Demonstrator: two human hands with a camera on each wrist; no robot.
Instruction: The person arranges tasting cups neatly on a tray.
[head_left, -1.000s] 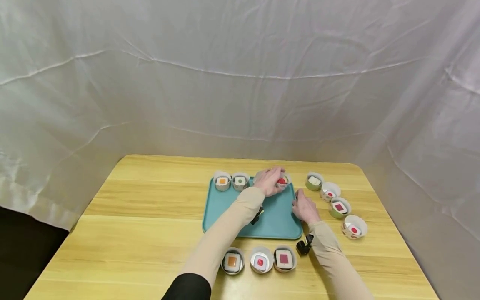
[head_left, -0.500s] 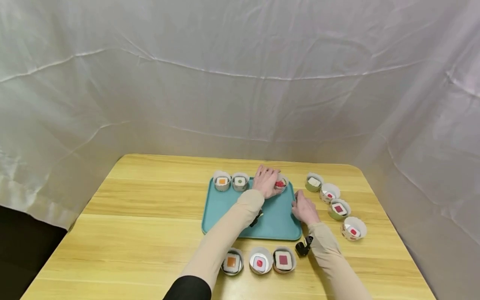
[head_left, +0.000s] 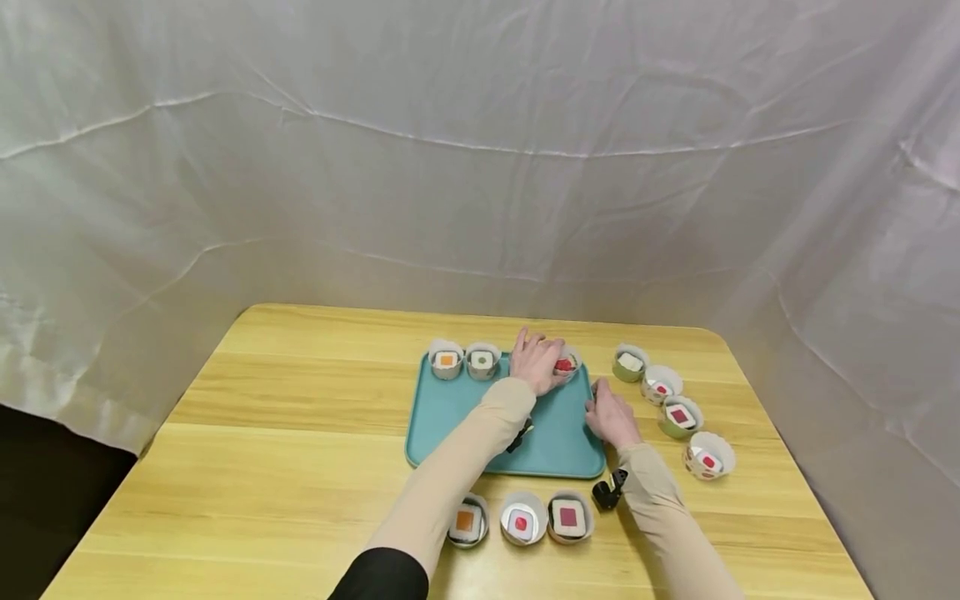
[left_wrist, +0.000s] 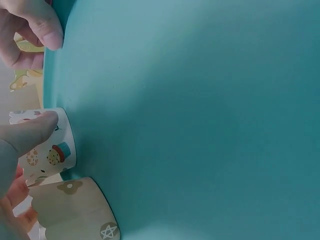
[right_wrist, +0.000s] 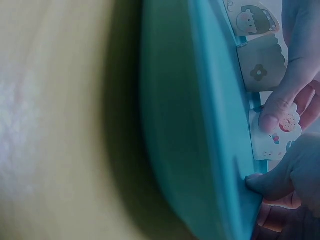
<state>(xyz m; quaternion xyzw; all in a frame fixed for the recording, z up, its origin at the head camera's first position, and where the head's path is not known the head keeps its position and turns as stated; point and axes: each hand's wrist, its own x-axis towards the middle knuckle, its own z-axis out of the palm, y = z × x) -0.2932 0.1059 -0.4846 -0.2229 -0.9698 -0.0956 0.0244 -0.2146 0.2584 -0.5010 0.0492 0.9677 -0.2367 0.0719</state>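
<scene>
My left hand (head_left: 536,364) grips a white paper baking cup (head_left: 567,363) with a red and green filling, at the back right corner of the teal tray (head_left: 450,417). In the left wrist view its thumb presses the cup's cupcake-printed wall (left_wrist: 64,152), fingers on the far side. Close beside stands a beige cup (left_wrist: 75,207), covered by the hand in the head view. My right hand (head_left: 613,417) holds the tray's right edge, thumb on the rim in the right wrist view. Two cups, one with an orange-topped block (head_left: 447,362), one green-dotted (head_left: 482,362), stand at the back left.
Three cups, among them a red-centred one (head_left: 522,520), stand on the wooden table (head_left: 300,467) before the tray. Several more, such as a green one (head_left: 628,364), line up to its right. A pale curtain (head_left: 450,167) hangs behind.
My left hand's fingers have drawn back leftward from over the red-filled cup, leaving more of it in sight. The cup has shifted only slightly. The right hand stays at the tray's edge.
</scene>
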